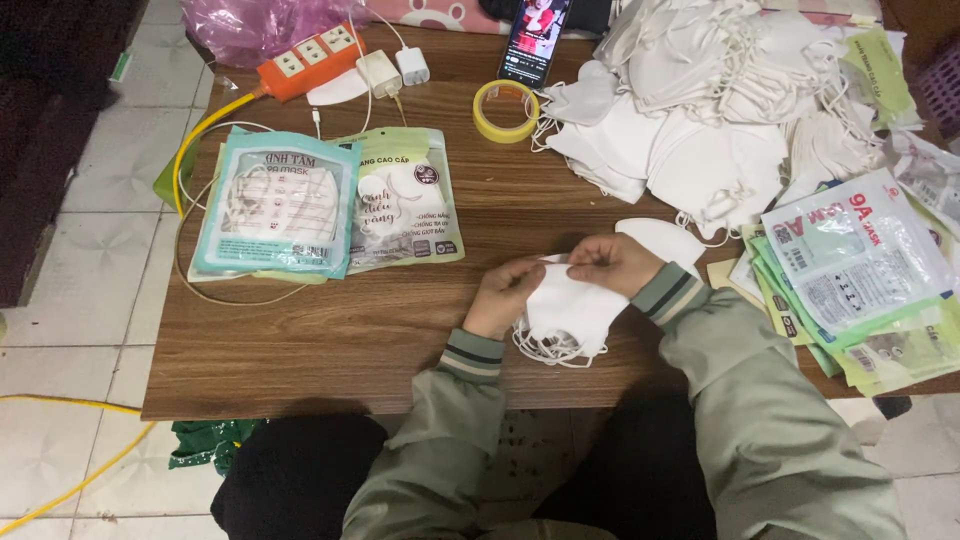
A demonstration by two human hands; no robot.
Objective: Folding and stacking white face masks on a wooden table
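My left hand (505, 295) and my right hand (612, 262) both pinch the top edge of a small stack of white face masks (572, 312) held just above the wooden table (330, 340). Their ear loops hang in a bunch below the stack. One more white mask (665, 240) lies flat just beyond my right hand. Both arms wear green-grey sleeves with striped cuffs.
A big heap of white masks (710, 110) fills the far right. Empty printed pouches (855, 275) are stacked at the right edge; filled teal and green mask packs (278, 205) lie at left. A yellow tape roll (505, 110), phone (535, 40), orange power strip (310, 60) and chargers sit at the back.
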